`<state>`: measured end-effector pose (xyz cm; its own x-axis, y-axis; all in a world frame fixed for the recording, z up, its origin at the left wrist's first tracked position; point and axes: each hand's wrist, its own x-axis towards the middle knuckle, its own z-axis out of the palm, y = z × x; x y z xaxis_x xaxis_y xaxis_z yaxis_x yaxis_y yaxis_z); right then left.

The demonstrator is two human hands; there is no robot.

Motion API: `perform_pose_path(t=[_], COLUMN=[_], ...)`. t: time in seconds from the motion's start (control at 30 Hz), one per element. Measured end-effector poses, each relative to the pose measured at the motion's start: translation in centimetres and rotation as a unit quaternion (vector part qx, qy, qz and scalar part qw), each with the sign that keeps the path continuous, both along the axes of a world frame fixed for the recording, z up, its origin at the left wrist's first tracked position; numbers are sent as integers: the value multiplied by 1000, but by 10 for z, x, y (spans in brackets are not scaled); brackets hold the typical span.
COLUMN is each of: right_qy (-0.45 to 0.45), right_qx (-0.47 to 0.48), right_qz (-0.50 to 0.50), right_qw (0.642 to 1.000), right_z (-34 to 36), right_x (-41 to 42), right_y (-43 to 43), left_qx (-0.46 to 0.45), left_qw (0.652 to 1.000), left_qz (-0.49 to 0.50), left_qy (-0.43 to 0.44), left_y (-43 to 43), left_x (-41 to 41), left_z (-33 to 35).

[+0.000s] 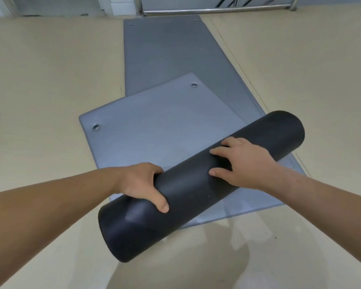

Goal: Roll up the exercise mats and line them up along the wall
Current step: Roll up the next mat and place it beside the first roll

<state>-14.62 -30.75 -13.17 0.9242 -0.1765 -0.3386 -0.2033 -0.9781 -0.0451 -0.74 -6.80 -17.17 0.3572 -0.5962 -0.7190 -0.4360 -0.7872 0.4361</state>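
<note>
As we look down from the head view, we count two grey exercise mats on the beige floor (50,80). The nearer mat (154,126) is partly wound into one black roll (196,184), and its flat end overlaps the farther mat (175,55), which lies fully flat. Each shows two metal eyelets (96,127), four in all. Our left hand (140,184) grips the roll with curled fingers; our right hand (244,163) presses on top, fingers straight. One steel railing (217,10) crosses beyond.
</note>
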Motion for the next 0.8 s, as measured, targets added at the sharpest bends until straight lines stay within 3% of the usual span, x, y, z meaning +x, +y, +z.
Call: perform_pose_path(t=[0.1, 0.17, 0.27, 0.33, 0.4, 0.53, 0.7, 0.8], right_qy=[45, 67, 56, 60, 76, 121, -34, -44], right_qx=[-40, -79, -103, -92, -73, -49, -77, -68], right_qz=[70, 89, 91, 98, 95, 69, 19, 95], right_qw=[996, 991, 989, 989, 990, 989, 996, 992], right_z=[-16, -26, -31, -24, -15, -10, -10, -16], right_x=[1, 5, 21, 41, 65, 102, 105, 92], right_y=[5, 7, 15, 15, 12, 19, 39, 56], left_qx=[-38, -41, -57, -59, -23, 67, 15, -6], left_qw=[998, 997, 981, 946, 922, 941, 954, 971], left_qz=[59, 60, 16, -60, -122, -104, -19, 17], left_qy=[5, -40, -185, -314, -366, -316, -297, -237], left_y=[18, 25, 34, 37, 36, 38, 42, 51], left_x=[23, 29, 14, -7, -31, -50, -11, 23], left_z=[-7, -11, -7, 2, 6, -14, -34, -24])
